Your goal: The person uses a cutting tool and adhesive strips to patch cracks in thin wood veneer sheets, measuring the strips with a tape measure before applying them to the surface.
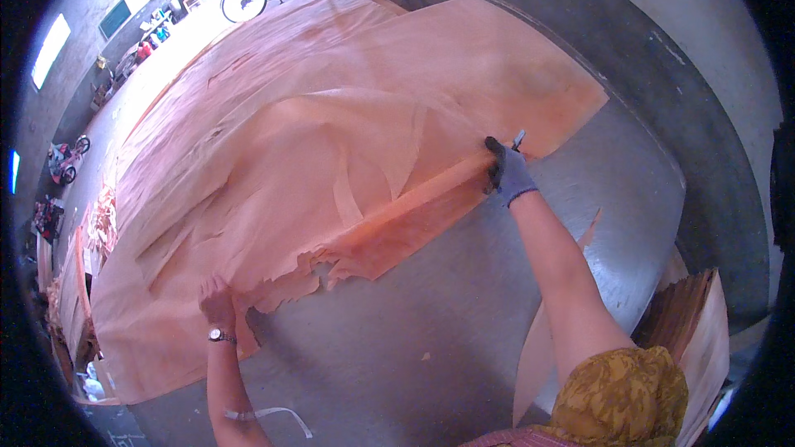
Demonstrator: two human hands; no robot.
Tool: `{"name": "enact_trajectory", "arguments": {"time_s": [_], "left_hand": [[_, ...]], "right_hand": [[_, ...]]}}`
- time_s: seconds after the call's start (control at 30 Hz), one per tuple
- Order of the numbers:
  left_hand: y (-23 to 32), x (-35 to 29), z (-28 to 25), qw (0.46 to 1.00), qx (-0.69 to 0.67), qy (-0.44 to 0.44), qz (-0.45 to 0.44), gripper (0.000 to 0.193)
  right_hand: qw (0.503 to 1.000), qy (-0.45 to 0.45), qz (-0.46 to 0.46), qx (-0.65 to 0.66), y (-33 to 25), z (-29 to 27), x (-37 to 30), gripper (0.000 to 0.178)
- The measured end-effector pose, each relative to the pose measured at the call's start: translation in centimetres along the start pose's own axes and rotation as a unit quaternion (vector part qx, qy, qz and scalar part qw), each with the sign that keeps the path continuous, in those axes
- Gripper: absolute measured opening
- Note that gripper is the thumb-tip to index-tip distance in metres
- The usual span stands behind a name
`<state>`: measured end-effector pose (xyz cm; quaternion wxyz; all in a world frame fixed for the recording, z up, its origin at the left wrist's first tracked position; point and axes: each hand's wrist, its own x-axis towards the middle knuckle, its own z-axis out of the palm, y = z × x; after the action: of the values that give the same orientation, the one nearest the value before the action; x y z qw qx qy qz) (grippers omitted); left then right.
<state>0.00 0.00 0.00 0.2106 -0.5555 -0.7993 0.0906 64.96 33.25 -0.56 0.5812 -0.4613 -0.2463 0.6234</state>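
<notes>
Large sheets of thin orange-brown wood veneer (315,141) lie layered on a smooth grey tabletop (373,364). Their near edge is torn and ragged, and toward the right it is folded over into a long strip (447,207). My left hand (217,302), bare and with a watch at the wrist, lies on the veneer at the lower left with its fingers stretched out. In a grey glove with dark fingers, my right hand (509,172) is closed at the right end of the folded strip. A slim dark tool (519,139), perhaps a knife, sticks out from it.
Veneer pieces (691,323) are stacked upright at the lower right, beside a loose strip (538,356). A curved-looking grey wall (662,58) runs along the right. Far back stands a bicycle (244,2); small ride-on toys (66,159) and veneer scraps (101,223) are at the left.
</notes>
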Motion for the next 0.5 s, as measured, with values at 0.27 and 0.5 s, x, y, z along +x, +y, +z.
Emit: {"name": "enact_trajectory", "arguments": {"time_s": [0.27, 0.5], "left_hand": [[1.6, -0.8, -4.5, 0.998, 0.002, 0.047, 0.030, 0.029], [0.5, 0.0, 0.3, 0.999, -0.028, -0.025, 0.021, 0.032]], "right_hand": [[0.997, -0.016, 0.024, 0.073, -0.6, -0.8, -5.8, 0.012], [0.996, 0.020, 0.032, 0.075, 1.5, -2.9, -6.3, 0.016]]}}
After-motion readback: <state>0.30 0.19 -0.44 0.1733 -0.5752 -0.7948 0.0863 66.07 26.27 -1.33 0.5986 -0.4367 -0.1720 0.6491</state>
